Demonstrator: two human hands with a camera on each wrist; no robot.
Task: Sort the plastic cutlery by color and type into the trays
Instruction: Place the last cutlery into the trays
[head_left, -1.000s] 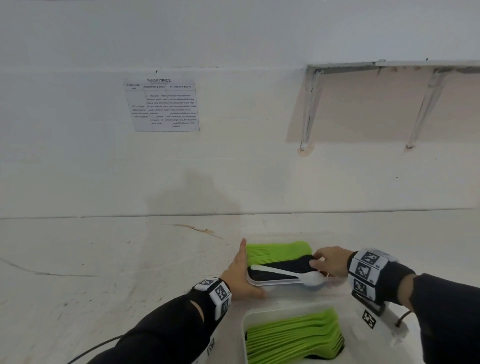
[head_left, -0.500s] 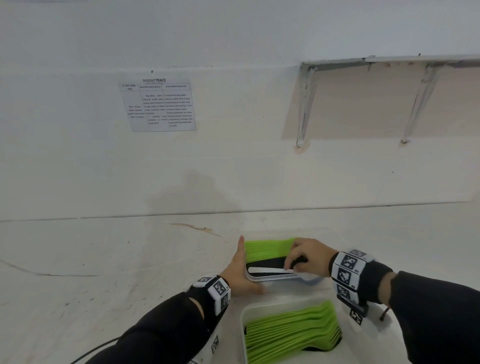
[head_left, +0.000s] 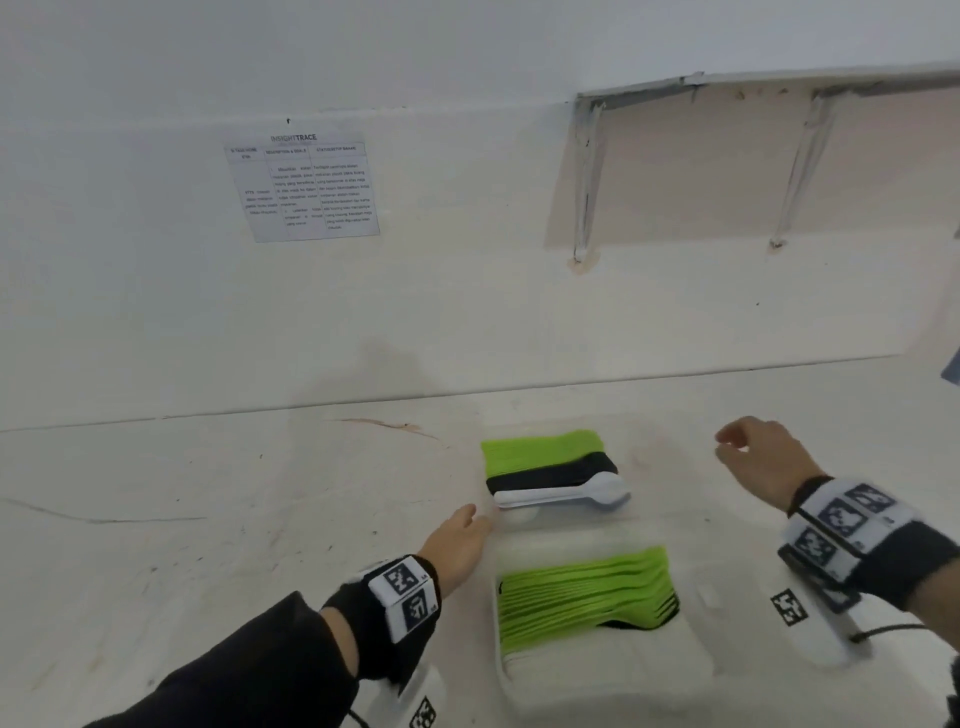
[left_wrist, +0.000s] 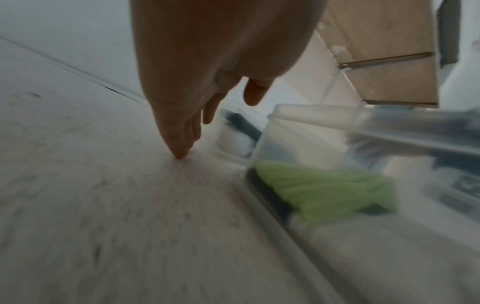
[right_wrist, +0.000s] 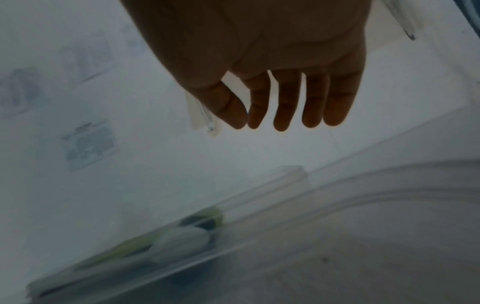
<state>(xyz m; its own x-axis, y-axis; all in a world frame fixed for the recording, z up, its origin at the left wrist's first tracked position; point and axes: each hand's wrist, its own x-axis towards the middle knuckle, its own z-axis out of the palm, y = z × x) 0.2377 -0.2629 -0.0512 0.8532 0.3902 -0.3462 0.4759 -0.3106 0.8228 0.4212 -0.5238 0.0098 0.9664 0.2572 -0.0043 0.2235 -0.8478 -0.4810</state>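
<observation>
Two clear plastic trays sit on the white table. The far tray holds green cutlery, a black row and white spoons in front. The near tray holds a stack of green pieces over black ones. My left hand lies flat on the table beside the far tray's left corner, fingers straight, holding nothing; its fingertips touch the tabletop. My right hand hovers right of the far tray, fingers loose and empty, as the right wrist view also shows.
A white wall rises behind the table with a printed sheet taped to it. A bracketed shelf juts out at upper right. Bare tabletop stretches to the left of the trays.
My right hand let go of the white spoon in the far tray and pulled away to the right. My left hand slid back from the tray's side to the table.
</observation>
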